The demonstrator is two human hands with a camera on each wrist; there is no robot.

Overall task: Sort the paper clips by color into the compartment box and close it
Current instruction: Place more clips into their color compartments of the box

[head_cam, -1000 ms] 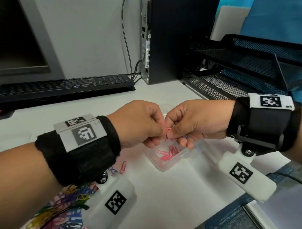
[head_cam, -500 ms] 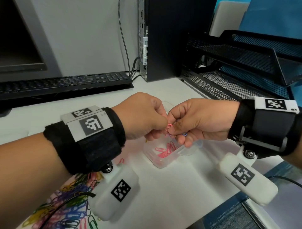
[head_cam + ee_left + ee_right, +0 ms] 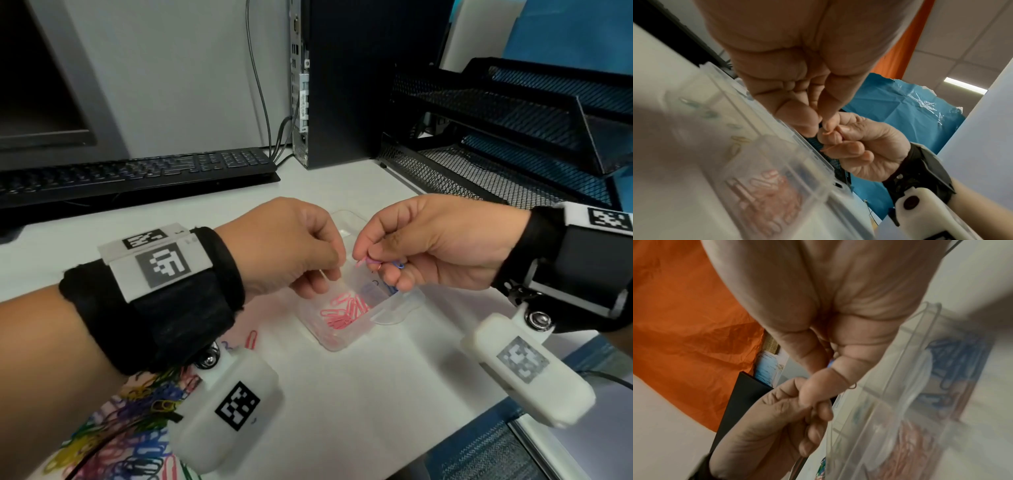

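Compartment box [image 3: 337, 337] holds pink clips [image 3: 344, 310] — right hand [image 3: 435, 250] pinches clips; left hand [image 3: 291, 246] curled, unclear.

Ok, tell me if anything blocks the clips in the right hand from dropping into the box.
Nothing visible does. The right hand pinches a small bunch of clips directly above the open compartment box, whose lid is off the compartments. The left hand hovers beside it over the box's left edge, not under the clips.

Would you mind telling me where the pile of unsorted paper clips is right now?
In the head view the unsorted paper clips lie at the bottom left of the desk, under the left wrist and left of the compartment box.
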